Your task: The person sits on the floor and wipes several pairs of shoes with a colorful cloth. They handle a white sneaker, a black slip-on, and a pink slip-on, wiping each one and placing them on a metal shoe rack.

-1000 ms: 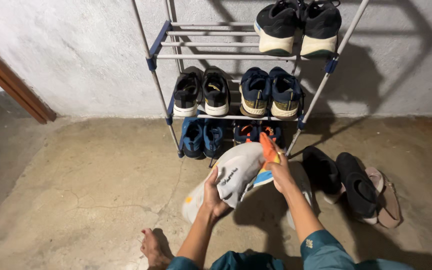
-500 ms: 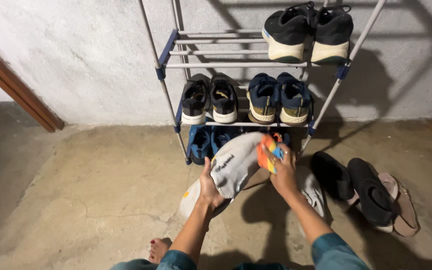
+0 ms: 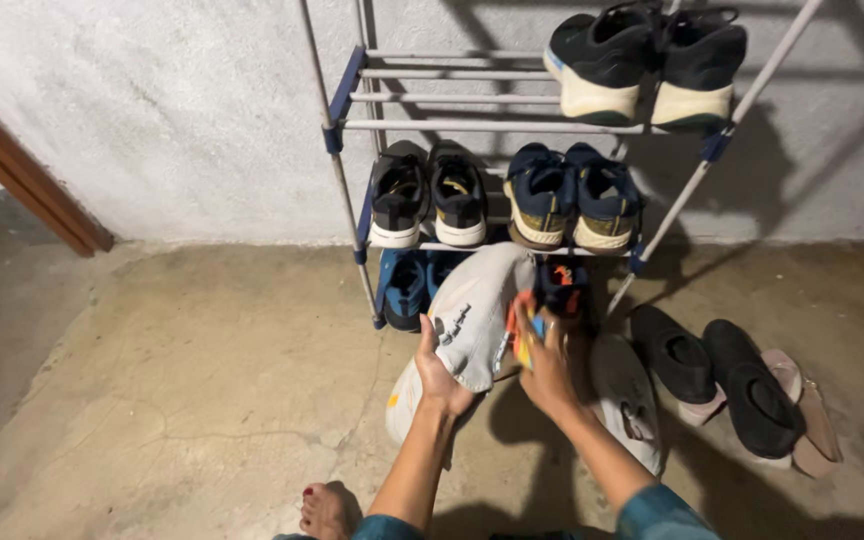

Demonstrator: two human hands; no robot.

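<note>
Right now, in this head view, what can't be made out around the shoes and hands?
- Bottom shelf pairs: partly hidden behind the grey shoe held up by the left hand.
- Cloth in the right hand: mostly covered by the fingers and blurred.
- Top pair: cut off by the upper frame edge.
- Sandal: half covered by the black slip-on.
- Shoe rack: its top runs out of frame.

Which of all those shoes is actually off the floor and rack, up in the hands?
The white shoe, held between the left hand and right hand. Every other shoe sits on the rack or lies on the floor.
</note>
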